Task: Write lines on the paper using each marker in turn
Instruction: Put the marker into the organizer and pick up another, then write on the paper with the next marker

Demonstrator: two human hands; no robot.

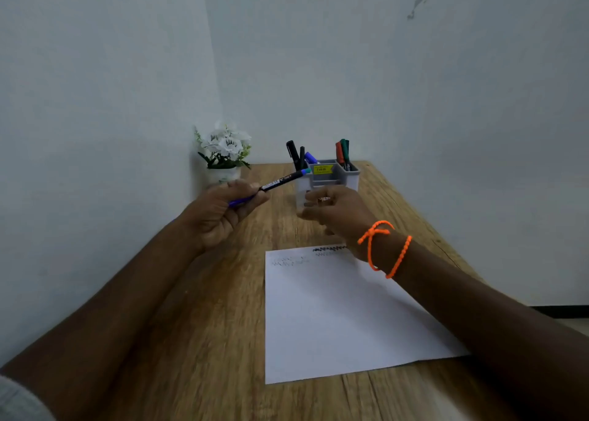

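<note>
My left hand (223,210) holds a black-barrelled marker (280,181) with a blue cap end in the fist and a teal tip end pointing toward the holder. A grey marker holder (328,178) stands at the back of the desk with black, blue, red and green markers in it. My right hand (334,212), blurred, hovers in front of the holder with fingers apart and nothing seen in it. A white paper (334,312) lies on the desk with zigzag lines along its far edge.
A white pot of white flowers (224,153) stands in the back left corner. The wooden desk (204,341) is bounded by walls on the left and back; its right edge runs diagonally. Orange bead bracelets (382,248) circle my right wrist.
</note>
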